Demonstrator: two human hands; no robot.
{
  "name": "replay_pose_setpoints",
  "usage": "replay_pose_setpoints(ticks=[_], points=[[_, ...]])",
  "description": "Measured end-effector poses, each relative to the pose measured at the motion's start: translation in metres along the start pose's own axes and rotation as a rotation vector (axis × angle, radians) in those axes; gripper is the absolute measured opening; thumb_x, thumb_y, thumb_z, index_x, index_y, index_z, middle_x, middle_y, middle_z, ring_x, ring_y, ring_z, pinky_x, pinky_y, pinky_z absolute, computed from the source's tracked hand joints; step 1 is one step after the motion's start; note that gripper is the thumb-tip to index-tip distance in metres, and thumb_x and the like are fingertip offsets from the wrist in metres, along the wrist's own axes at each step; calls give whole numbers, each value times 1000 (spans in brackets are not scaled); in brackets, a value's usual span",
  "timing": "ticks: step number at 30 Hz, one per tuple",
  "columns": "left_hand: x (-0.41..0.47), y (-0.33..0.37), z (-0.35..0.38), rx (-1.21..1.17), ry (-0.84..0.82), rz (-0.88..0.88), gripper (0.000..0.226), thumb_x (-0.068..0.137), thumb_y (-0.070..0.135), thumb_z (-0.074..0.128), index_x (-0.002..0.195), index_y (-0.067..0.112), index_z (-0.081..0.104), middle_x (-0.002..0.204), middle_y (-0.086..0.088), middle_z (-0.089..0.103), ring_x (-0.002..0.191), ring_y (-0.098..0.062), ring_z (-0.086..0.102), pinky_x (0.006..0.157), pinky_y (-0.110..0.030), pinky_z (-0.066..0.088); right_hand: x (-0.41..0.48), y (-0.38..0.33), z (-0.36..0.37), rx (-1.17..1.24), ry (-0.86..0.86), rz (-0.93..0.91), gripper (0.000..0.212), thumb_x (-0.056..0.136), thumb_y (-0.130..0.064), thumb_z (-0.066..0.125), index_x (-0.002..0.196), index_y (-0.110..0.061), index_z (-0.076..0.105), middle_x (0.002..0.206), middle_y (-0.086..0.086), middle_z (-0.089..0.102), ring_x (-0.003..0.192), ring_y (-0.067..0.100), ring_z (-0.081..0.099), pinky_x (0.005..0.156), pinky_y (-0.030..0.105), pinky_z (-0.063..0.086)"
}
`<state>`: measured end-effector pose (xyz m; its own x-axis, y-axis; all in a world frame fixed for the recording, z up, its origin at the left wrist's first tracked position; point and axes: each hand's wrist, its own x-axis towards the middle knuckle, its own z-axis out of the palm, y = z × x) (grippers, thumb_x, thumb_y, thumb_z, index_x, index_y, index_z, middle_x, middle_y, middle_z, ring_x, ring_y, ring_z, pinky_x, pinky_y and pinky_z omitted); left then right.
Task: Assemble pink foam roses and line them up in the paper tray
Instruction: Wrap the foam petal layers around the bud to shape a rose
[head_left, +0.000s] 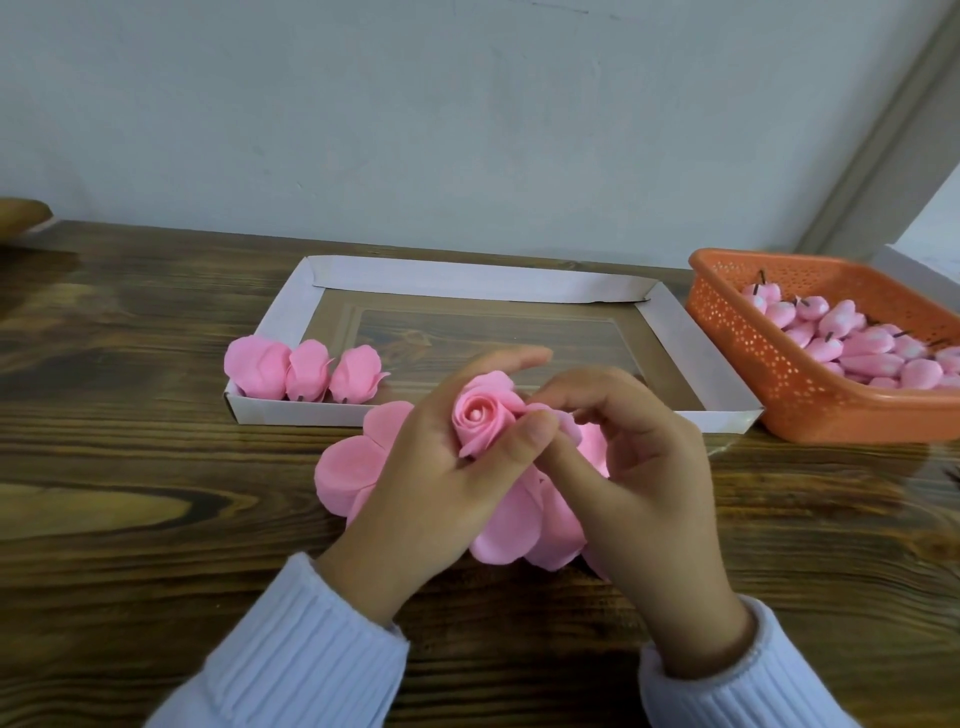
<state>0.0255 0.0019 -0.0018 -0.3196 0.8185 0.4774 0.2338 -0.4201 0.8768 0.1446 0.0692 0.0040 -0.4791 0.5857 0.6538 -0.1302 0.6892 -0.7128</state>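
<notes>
Dark wooden table (130, 467) with pronounced grain and a glossy surface, set against a pale grey-blue wall (415, 104). A grey vertical moulding (883, 145) runs diagonally at upper right. A rounded brown wooden object (21, 215), partly cut off, sits at the far left edge.

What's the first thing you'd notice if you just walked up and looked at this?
The pink foam rose in the middle, held by the left hand while the right hand pinches a petal onto it. Behind it, three finished roses stand in the near-left corner of the white paper tray. At far right, an orange basket holds pink buds.
</notes>
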Motion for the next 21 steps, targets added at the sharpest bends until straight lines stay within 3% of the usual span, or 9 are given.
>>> replay_pose_setpoints(ticks=[6, 11, 16, 19, 21], points=[[0, 2, 0, -29, 3, -23, 38, 86, 47, 55, 118, 29, 59, 98, 25, 72, 97, 4, 66, 79, -9, 49, 0, 1, -1, 89, -53, 65, 6, 86, -13, 68, 91, -16, 70, 87, -2, 70, 84, 21, 66, 75, 34, 52], [-1, 3, 0, -175, 30, -92, 20, 85, 49, 56, 98, 45, 71, 93, 22, 73, 90, 5, 69, 70, -9, 51, 1, -6, -1, 172, -24, 81, 31, 89, -7, 60, 86, -38, 66, 82, -8, 70, 76, 12, 67, 68, 24, 53], [-2, 7, 2, -172, -79, -75, 27, 82, 46, 51, 98, 60, 66, 93, 29, 71, 91, 10, 66, 71, -6, 48, -1, -4, 2, 120, 123, 158, 9, 86, -9, 59, 86, -17, 63, 80, -3, 69, 76, 18, 68, 67, 38, 58], [-3, 8, 4, -132, -122, -43, 28, 83, 43, 50, 98, 63, 64, 89, 31, 70, 88, 13, 64, 71, -4, 46, 0, -5, 3, 88, 156, 178, 10, 85, -8, 59, 85, -15, 66, 79, -5, 70, 73, 14, 67, 65, 32, 57], [-3, 7, 4, -120, -137, -37, 29, 84, 44, 50, 101, 63, 62, 93, 31, 69, 91, 12, 64, 73, -5, 46, -1, -5, 3, 109, 179, 208, 11, 85, -8, 59, 83, -15, 68, 78, -2, 71, 72, 18, 67, 66, 42, 58]])
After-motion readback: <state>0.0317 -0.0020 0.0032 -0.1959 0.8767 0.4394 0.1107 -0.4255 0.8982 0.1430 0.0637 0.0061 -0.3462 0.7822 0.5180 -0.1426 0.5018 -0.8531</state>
